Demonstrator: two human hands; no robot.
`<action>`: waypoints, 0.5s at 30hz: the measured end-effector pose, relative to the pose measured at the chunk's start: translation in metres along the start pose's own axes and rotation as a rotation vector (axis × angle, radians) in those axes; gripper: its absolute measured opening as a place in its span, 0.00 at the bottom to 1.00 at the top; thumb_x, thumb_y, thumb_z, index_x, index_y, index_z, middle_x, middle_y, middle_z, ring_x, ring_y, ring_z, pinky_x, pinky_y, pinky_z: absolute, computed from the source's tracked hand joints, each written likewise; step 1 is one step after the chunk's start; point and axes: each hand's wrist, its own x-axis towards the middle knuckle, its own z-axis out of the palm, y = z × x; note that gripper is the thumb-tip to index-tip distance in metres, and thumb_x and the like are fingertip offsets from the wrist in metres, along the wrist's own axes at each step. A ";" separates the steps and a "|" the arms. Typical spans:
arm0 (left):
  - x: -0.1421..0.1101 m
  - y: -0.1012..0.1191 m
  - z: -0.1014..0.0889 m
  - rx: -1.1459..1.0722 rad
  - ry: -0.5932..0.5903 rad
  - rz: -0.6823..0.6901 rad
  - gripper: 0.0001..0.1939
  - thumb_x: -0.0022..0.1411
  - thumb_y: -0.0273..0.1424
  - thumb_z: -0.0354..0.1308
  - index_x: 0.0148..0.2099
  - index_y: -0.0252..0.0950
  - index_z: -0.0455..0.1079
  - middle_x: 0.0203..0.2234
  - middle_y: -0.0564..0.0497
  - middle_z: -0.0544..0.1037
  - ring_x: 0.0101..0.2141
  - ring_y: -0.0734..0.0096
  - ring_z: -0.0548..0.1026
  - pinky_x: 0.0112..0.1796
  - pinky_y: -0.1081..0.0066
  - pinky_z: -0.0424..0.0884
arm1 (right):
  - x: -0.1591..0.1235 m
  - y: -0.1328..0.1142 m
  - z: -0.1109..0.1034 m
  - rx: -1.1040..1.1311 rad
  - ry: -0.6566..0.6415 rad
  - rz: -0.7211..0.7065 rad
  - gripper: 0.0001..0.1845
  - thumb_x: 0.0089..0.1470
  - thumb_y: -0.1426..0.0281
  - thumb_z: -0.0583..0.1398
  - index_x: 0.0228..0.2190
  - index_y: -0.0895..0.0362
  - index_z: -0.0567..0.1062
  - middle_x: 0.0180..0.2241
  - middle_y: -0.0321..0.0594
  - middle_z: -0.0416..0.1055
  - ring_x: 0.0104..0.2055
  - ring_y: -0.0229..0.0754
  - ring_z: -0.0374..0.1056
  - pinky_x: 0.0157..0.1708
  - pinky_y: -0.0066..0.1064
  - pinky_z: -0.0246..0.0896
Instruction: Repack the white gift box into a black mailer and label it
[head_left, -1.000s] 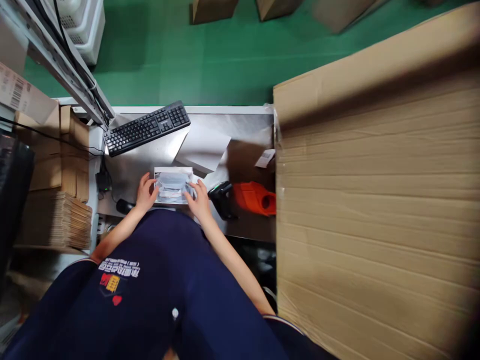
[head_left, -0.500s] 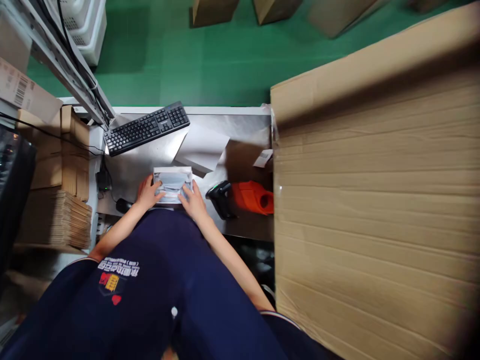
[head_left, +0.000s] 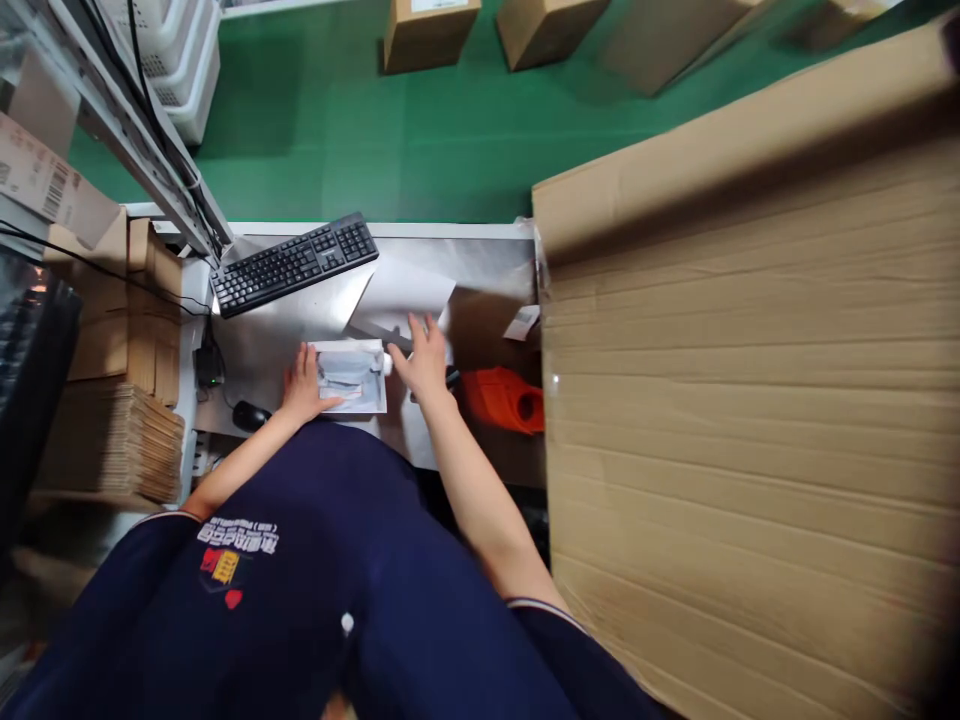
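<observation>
A shallow white open box (head_left: 379, 404) lies on the metal bench close to my body, with pale bluish-grey, crumpled-looking contents (head_left: 352, 378) inside. My left hand (head_left: 301, 390) holds its left side, fingers along the edge and thumb across the near corner. My right hand (head_left: 424, 366) is off the box, just to its right, with the fingers spread. Its fingertips reach over the near edge of a white flat-topped carton (head_left: 412, 287). A small white rounded thing (head_left: 388, 364) shows between the right thumb and the box; I cannot tell what it is.
A black keyboard (head_left: 296, 265) lies behind, a mouse (head_left: 250, 415) at left. Right of my hand are a mostly hidden black scanner (head_left: 452, 377) and an orange object (head_left: 502, 398). A large cardboard box (head_left: 735, 400) walls the right side. Stacked flat cartons (head_left: 124, 440) stand left.
My right hand has let go of the box's right side and moved right and farther from me, covering most of the scanner. My left hand stays at the box's left side, its thumb now lower.
</observation>
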 end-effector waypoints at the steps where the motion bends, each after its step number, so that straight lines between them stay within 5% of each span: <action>1: 0.002 0.001 0.001 -0.016 -0.021 -0.031 0.71 0.48 0.45 0.78 0.79 0.36 0.34 0.77 0.29 0.38 0.76 0.39 0.43 0.72 0.41 0.43 | 0.009 -0.002 0.002 -0.069 -0.041 -0.005 0.40 0.60 0.59 0.62 0.69 0.60 0.63 0.73 0.63 0.50 0.74 0.69 0.49 0.67 0.63 0.56; 6: 0.004 -0.003 0.004 -0.099 -0.057 -0.097 0.74 0.47 0.42 0.79 0.79 0.36 0.30 0.77 0.28 0.37 0.76 0.40 0.38 0.72 0.39 0.42 | 0.025 -0.004 0.015 -0.323 -0.180 -0.054 0.41 0.61 0.64 0.62 0.72 0.56 0.59 0.76 0.58 0.43 0.76 0.72 0.40 0.65 0.69 0.56; 10: -0.005 -0.008 0.009 -0.192 0.029 -0.075 0.70 0.49 0.41 0.77 0.79 0.37 0.32 0.76 0.29 0.42 0.76 0.42 0.42 0.72 0.38 0.40 | 0.029 0.010 0.012 -0.209 -0.107 -0.100 0.29 0.64 0.68 0.57 0.65 0.58 0.71 0.71 0.55 0.60 0.73 0.62 0.51 0.67 0.57 0.59; 15: 0.003 -0.010 -0.002 -0.276 0.223 0.003 0.48 0.65 0.40 0.64 0.76 0.30 0.43 0.74 0.28 0.49 0.75 0.46 0.49 0.73 0.48 0.48 | 0.046 0.029 -0.007 0.092 0.003 -0.063 0.17 0.63 0.64 0.58 0.46 0.57 0.82 0.55 0.54 0.77 0.62 0.55 0.67 0.66 0.53 0.61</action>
